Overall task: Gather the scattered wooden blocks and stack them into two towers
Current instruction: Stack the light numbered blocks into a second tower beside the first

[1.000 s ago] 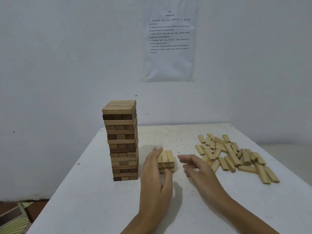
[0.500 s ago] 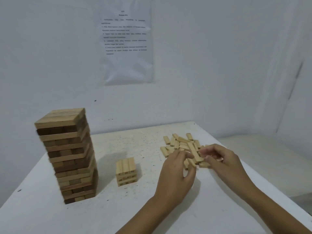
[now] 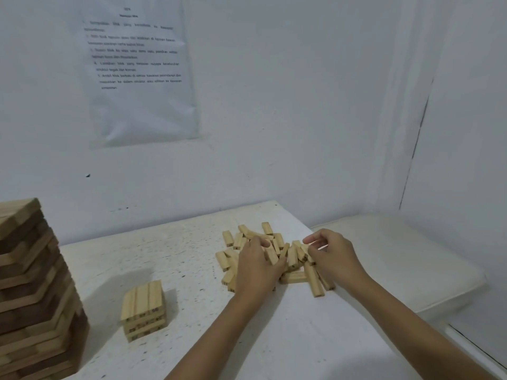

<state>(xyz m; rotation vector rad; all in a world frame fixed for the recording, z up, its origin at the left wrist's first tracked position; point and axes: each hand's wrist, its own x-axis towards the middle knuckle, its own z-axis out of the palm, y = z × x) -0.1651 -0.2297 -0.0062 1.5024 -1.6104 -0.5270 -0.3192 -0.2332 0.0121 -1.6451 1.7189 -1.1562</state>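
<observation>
A pile of loose light wooden blocks [image 3: 295,277] lies at the table's far right. My left hand [image 3: 256,270] reaches into the pile's left side, its fingers curled round a tilted block [image 3: 272,255]. Over the pile's right side, my right hand [image 3: 333,255] has thumb and fingers curled and pinching at a block; the fingers hide most of it. A short stack of light blocks [image 3: 144,305], about three layers high, stands left of the hands. At the left edge of the view rises a tall tower [image 3: 33,292] of light and dark layers.
The white, speckled table [image 3: 274,338] ends just right of the pile. Beyond that edge sits a lower white cushioned surface [image 3: 411,270]. On the wall behind the table hangs a printed paper sheet [image 3: 137,69].
The view has swung right, pushing the tall tower to the left edge. Both hands left the short stack, reached the loose pile and now curl onto blocks there.
</observation>
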